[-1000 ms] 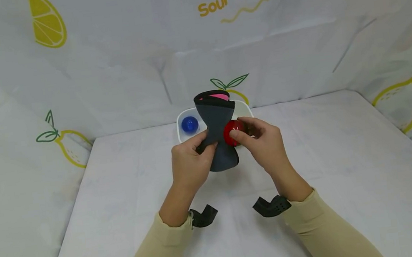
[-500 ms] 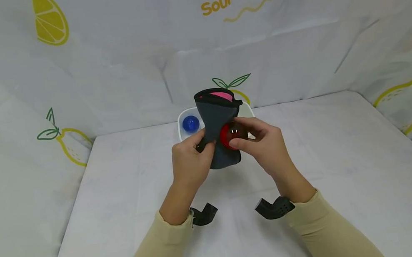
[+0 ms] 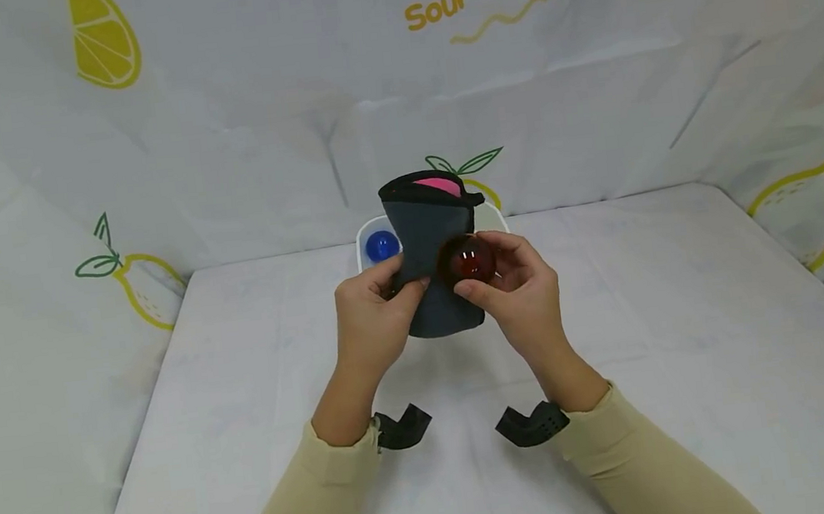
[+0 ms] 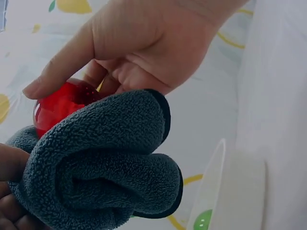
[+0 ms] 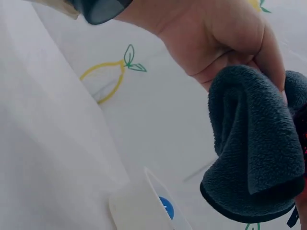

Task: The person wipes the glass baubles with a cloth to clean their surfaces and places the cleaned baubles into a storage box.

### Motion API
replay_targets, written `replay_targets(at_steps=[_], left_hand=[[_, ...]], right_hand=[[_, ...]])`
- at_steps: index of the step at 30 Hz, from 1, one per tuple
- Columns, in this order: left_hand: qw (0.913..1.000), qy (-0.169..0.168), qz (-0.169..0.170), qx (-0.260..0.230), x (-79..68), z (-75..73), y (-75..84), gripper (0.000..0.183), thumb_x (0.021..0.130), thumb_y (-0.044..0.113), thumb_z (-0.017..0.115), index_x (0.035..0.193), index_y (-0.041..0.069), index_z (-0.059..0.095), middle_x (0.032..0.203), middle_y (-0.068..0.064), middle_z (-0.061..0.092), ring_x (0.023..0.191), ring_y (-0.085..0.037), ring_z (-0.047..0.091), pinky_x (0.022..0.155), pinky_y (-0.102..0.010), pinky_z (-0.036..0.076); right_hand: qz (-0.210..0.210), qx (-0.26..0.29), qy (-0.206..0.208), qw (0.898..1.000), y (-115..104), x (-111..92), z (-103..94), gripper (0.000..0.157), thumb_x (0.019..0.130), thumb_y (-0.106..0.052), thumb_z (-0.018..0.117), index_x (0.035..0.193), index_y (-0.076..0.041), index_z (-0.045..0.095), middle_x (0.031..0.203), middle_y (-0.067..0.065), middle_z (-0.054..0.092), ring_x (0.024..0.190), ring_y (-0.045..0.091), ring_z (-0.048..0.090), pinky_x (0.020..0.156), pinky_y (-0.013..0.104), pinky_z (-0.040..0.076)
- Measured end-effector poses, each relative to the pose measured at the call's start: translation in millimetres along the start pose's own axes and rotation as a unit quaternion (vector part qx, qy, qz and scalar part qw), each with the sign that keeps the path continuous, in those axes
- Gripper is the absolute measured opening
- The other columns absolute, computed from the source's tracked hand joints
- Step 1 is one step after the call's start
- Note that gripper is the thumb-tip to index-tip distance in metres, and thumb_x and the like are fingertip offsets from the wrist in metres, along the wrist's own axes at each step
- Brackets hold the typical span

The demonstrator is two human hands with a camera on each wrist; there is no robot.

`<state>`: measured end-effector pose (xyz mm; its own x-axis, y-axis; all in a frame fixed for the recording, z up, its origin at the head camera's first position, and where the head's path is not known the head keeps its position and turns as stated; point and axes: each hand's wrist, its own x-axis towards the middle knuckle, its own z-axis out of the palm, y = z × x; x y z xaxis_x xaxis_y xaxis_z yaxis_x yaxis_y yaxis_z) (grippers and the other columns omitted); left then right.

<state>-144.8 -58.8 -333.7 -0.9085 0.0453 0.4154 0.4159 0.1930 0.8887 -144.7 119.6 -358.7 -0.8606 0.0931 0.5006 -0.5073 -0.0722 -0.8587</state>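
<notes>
In the head view my left hand [image 3: 372,320] pinches a folded grey-blue towel [image 3: 430,234] at its narrowed middle, thumb in front. The towel has black edging, and pink shows inside its upper fold. In my right hand [image 3: 524,291] is a glossy ball [image 3: 469,260], dark red here, gripped between thumb and fingers and held against the towel's right side. The left wrist view shows the ball bright red [image 4: 64,103], partly behind the fluffy towel [image 4: 105,163]. From the right wrist, the towel [image 5: 259,134] hides nearly all of the ball.
Behind the towel stands a white box [image 3: 493,219] on the white-covered table [image 3: 654,332]. It holds a blue ball [image 3: 382,246] and a green ball [image 4: 203,220]. Lemon-printed sheeting [image 3: 244,166] rises behind and at both sides. A black camera mount is worn on each wrist.
The towel spreads wider across its middle and both hands have shifted slightly left. The ball's visible face has gone from bright red to dark red, still in my right hand.
</notes>
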Motion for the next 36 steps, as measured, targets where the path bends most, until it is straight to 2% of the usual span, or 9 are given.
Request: replay_targets(at_steps=[5,9,15,19,23,25,30,36], left_hand=[[0.9998,0.007,-0.004,-0.019,-0.4,1.7,1.2,0.024,0.088,0.004,0.070,0.112,0.004,0.074,0.101,-0.009,0.076,0.090,-0.016,0.074,0.073,-0.030,0.060],[0.9999,0.010,-0.005,-0.013,0.0,2.5,0.8,0.023,0.088,0.004,0.070,0.111,0.003,0.074,0.100,-0.009,0.076,0.089,-0.016,0.074,0.071,-0.029,0.060],[1.0000,0.003,-0.003,0.006,0.4,3.6,-1.8,0.022,0.088,0.005,0.070,0.110,0.002,0.074,0.098,-0.011,0.076,0.086,-0.015,0.074,0.069,-0.027,0.060],[0.9999,-0.002,-0.005,0.012,0.3,3.4,-1.5,0.021,0.087,0.005,0.070,0.107,0.001,0.075,0.095,-0.011,0.076,0.084,-0.015,0.074,0.068,-0.026,0.060],[0.9997,-0.013,-0.015,0.013,-0.2,2.9,1.1,0.020,0.088,0.005,0.069,0.107,0.002,0.075,0.095,-0.010,0.076,0.083,-0.015,0.075,0.069,-0.027,0.060],[0.9995,-0.018,-0.022,0.012,-0.5,2.8,2.7,0.021,0.088,0.005,0.069,0.108,0.002,0.075,0.096,-0.010,0.076,0.084,-0.016,0.075,0.069,-0.027,0.060],[0.9989,-0.023,-0.035,0.022,-1.4,3.7,4.7,0.023,0.089,0.006,0.069,0.111,0.002,0.074,0.100,-0.009,0.076,0.088,-0.016,0.074,0.070,-0.027,0.059],[0.9980,-0.014,-0.031,0.052,-1.3,4.0,3.2,0.024,0.089,0.007,0.068,0.112,0.003,0.074,0.102,-0.010,0.076,0.089,-0.016,0.074,0.070,-0.027,0.059]], right_hand=[[-0.046,-0.054,-0.014,0.997,3.3,-2.0,-0.8,0.063,0.081,-0.022,0.080,0.135,-0.001,0.055,0.119,0.014,0.064,0.100,0.017,0.064,0.089,0.023,0.055],[-0.078,-0.090,-0.039,0.992,4.0,-0.8,-2.7,0.067,0.080,-0.030,0.078,0.138,-0.004,0.055,0.126,0.018,0.063,0.103,0.013,0.064,0.090,0.022,0.054],[-0.117,-0.136,-0.062,0.982,3.0,3.2,-7.2,0.064,0.077,-0.011,0.082,0.137,-0.005,0.057,0.128,0.014,0.062,0.112,0.013,0.062,0.093,0.023,0.053],[-0.137,-0.177,-0.066,0.972,2.7,6.1,-9.6,0.069,0.072,0.002,0.083,0.136,-0.005,0.058,0.129,0.014,0.061,0.114,0.018,0.061,0.093,0.023,0.053],[-0.137,-0.213,-0.047,0.966,3.7,8.9,-12.3,0.074,0.070,0.003,0.085,0.138,-0.006,0.056,0.127,0.013,0.063,0.106,0.019,0.062,0.089,0.016,0.052],[-0.128,-0.213,-0.036,0.968,4.2,9.6,-13.2,0.077,0.069,0.003,0.085,0.139,-0.005,0.053,0.126,0.013,0.065,0.101,0.018,0.061,0.087,0.015,0.052],[-0.097,-0.220,-0.015,0.971,2.9,7.6,-12.6,0.071,0.070,-0.004,0.088,0.131,-0.003,0.050,0.122,0.009,0.066,0.092,0.014,0.061,0.082,0.016,0.050],[-0.106,-0.268,-0.021,0.957,-0.1,4.9,-9.4,0.066,0.071,-0.013,0.089,0.129,-0.006,0.060,0.119,0.008,0.068,0.092,0.016,0.058,0.077,0.024,0.047]])
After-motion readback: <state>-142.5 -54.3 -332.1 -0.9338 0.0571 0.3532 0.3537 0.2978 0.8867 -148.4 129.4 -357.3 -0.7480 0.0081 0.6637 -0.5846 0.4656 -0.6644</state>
